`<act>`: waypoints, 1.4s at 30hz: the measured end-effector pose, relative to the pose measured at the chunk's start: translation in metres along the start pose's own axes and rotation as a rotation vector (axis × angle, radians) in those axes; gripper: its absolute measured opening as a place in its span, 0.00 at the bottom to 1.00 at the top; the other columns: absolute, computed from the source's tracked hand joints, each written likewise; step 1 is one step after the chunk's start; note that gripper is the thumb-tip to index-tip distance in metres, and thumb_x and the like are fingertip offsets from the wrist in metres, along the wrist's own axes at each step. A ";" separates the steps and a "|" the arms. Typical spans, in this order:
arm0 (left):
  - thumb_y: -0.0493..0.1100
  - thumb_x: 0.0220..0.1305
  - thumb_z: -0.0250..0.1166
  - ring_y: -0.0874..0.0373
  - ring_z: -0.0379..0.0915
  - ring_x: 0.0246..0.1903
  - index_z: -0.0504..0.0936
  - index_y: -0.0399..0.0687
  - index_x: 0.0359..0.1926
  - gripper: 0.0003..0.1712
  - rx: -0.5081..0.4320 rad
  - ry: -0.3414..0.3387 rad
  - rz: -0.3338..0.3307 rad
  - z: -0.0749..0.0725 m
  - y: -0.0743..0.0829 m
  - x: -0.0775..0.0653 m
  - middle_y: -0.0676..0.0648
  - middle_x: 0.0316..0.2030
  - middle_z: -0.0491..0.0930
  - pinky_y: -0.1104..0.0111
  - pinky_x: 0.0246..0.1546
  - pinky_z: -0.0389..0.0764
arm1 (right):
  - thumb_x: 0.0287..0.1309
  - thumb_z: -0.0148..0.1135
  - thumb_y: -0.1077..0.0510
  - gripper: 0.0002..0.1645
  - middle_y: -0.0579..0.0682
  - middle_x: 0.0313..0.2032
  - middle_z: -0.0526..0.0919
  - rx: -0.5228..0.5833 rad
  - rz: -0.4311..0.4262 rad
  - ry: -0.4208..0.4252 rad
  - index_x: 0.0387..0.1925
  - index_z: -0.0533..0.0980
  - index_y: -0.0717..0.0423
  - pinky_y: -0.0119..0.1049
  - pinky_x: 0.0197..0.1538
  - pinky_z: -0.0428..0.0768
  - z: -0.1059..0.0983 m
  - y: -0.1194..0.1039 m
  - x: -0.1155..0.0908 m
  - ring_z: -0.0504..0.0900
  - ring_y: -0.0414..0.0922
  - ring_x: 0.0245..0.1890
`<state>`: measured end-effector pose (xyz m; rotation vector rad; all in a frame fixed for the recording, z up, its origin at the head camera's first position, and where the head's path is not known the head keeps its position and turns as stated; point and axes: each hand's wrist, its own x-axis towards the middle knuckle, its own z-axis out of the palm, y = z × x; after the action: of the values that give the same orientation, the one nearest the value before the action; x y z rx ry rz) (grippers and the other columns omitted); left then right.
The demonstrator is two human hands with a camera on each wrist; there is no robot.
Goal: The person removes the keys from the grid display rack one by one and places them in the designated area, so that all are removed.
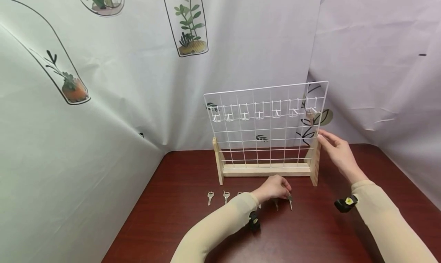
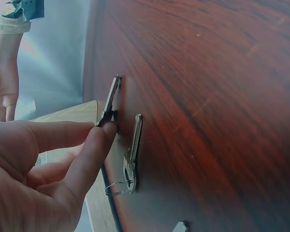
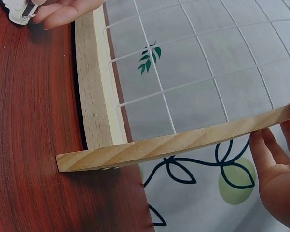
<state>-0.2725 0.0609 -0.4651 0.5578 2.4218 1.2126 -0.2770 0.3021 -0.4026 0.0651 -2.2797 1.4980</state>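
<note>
My left hand (image 1: pixel 275 187) pinches a key (image 2: pixel 111 99) between thumb and finger, its blade pointing away from the hand, low over the table in front of the rack. Close beside it lies another key (image 2: pixel 133 154) with a small wire ring. At the right end of the white wire grid rack (image 1: pixel 265 140), my right hand (image 1: pixel 339 156) holds the upper part of the wooden side post (image 3: pixel 183 137), thumb and fingers on either side. A row of white hooks (image 1: pixel 259 115) runs along the grid. Something small, perhaps a key (image 1: pixel 311 118), hangs at the rightmost hook.
More keys (image 1: pixel 210 198) lie in a row left of my left hand, some partly hidden by its sleeve. The rack stands near the back of the dark red wooden table (image 1: pixel 155 217). A pale patterned cloth (image 1: pixel 138 83) hangs behind and at the sides.
</note>
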 end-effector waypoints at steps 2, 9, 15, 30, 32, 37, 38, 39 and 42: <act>0.26 0.55 0.69 0.69 0.76 0.17 0.85 0.35 0.31 0.03 0.026 0.003 0.025 0.000 0.000 0.000 0.52 0.20 0.81 0.78 0.22 0.80 | 0.72 0.56 0.42 0.34 0.38 0.62 0.75 -0.001 0.001 0.001 0.71 0.69 0.56 0.13 0.49 0.70 0.000 0.000 0.000 0.71 0.22 0.53; 0.33 0.53 0.75 0.73 0.70 0.20 0.87 0.41 0.33 0.05 0.248 0.007 0.145 -0.004 -0.001 0.000 0.57 0.21 0.82 0.82 0.27 0.73 | 0.72 0.56 0.41 0.34 0.41 0.63 0.75 -0.010 0.003 -0.003 0.71 0.69 0.55 0.14 0.49 0.70 0.000 -0.001 -0.001 0.71 0.22 0.53; 0.34 0.53 0.76 0.74 0.72 0.21 0.87 0.42 0.33 0.07 0.295 -0.011 0.176 -0.005 0.000 -0.001 0.57 0.22 0.84 0.82 0.29 0.71 | 0.72 0.56 0.42 0.34 0.38 0.61 0.76 0.002 -0.001 -0.002 0.71 0.69 0.56 0.13 0.48 0.70 0.000 -0.001 -0.001 0.71 0.21 0.51; 0.36 0.53 0.75 0.74 0.72 0.23 0.88 0.45 0.34 0.07 0.369 0.017 0.194 -0.009 0.005 -0.005 0.58 0.24 0.85 0.83 0.31 0.70 | 0.72 0.56 0.42 0.34 0.40 0.62 0.76 0.002 -0.004 -0.004 0.70 0.69 0.56 0.14 0.48 0.71 0.000 -0.002 -0.001 0.72 0.22 0.50; 0.37 0.54 0.74 0.73 0.71 0.23 0.88 0.46 0.35 0.06 0.371 0.018 0.190 -0.010 0.005 -0.004 0.57 0.26 0.85 0.83 0.31 0.69 | 0.72 0.56 0.42 0.34 0.39 0.61 0.76 0.006 -0.006 -0.005 0.70 0.69 0.56 0.13 0.48 0.71 0.000 -0.002 -0.001 0.72 0.21 0.50; 0.37 0.56 0.72 0.73 0.72 0.24 0.88 0.47 0.36 0.06 0.374 0.013 0.185 -0.012 0.004 -0.003 0.55 0.29 0.87 0.83 0.31 0.70 | 0.73 0.56 0.43 0.34 0.38 0.61 0.76 0.022 -0.011 -0.007 0.70 0.69 0.57 0.14 0.48 0.72 0.000 -0.002 0.000 0.73 0.21 0.49; 0.37 0.56 0.72 0.73 0.72 0.24 0.88 0.47 0.37 0.06 0.368 0.011 0.184 -0.013 0.004 -0.003 0.56 0.29 0.87 0.83 0.31 0.70 | 0.73 0.56 0.43 0.34 0.39 0.61 0.76 0.023 -0.011 -0.008 0.70 0.69 0.58 0.14 0.48 0.72 0.000 -0.002 -0.001 0.73 0.21 0.49; 0.37 0.56 0.72 0.73 0.72 0.24 0.88 0.46 0.38 0.07 0.356 0.008 0.181 -0.014 0.004 -0.003 0.56 0.29 0.87 0.82 0.31 0.71 | 0.73 0.56 0.43 0.34 0.39 0.61 0.76 0.022 -0.010 -0.009 0.71 0.69 0.58 0.14 0.48 0.72 0.000 -0.002 -0.001 0.73 0.21 0.49; 0.36 0.57 0.72 0.72 0.73 0.23 0.87 0.43 0.41 0.09 0.302 -0.003 0.176 -0.016 0.004 -0.004 0.55 0.29 0.86 0.82 0.31 0.72 | 0.73 0.56 0.43 0.35 0.42 0.63 0.75 0.011 -0.006 -0.012 0.71 0.68 0.58 0.14 0.48 0.72 -0.001 -0.001 -0.001 0.73 0.20 0.49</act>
<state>-0.2761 0.0502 -0.4518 0.8752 2.6164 0.9105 -0.2756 0.3021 -0.4018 0.0845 -2.2790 1.5105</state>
